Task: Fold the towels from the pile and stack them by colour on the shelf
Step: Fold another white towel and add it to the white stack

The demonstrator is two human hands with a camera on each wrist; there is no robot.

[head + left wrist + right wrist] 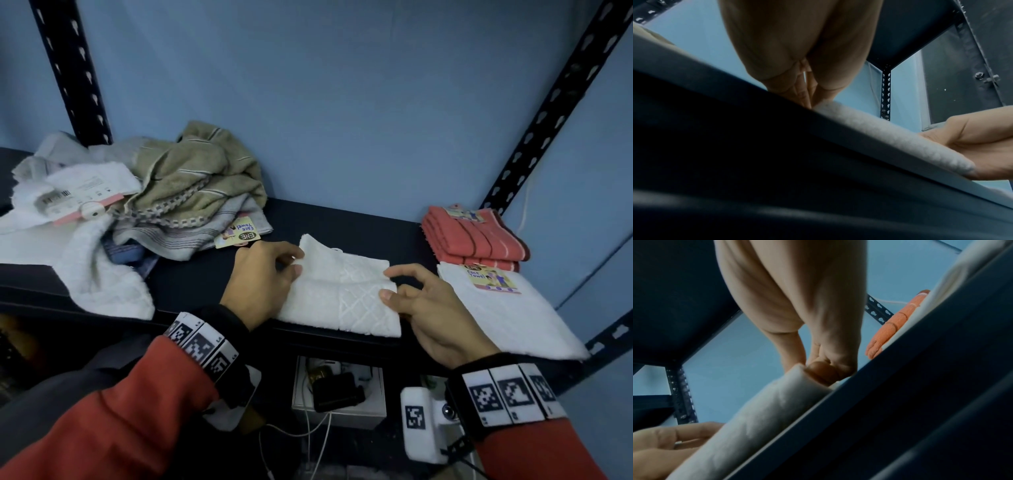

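A: Which step is this?

B: Folding, by the look of it. A white towel (337, 291) lies part-folded at centre frame on the shelf (346, 219), its near edge just over the shelf's front lip. The left hand (262, 279) pinches the towel's left edge, thumb and fingers curled onto the cloth.

A: And the right hand (426, 310)?

B: In the head view it sits at the towel's right edge, thumb on the cloth and fingers loosely arched above. In the right wrist view, a fingertip is tucked into the towel's rolled edge (764, 405), so it seems to grip that corner lightly.

A: Where do the rest stand?

B: The pile (137, 202), at the left of the frame, holds unfolded white, beige and grey towels. At right, red towels (476, 236) are stacked folded, and just in front of them lies a folded white one (507, 315).

A: So what does the next move call for?

B: Probably one more fold or a smoothing of the edges, then lifting the towel rightward onto the white one, keeping the layers from slipping open.
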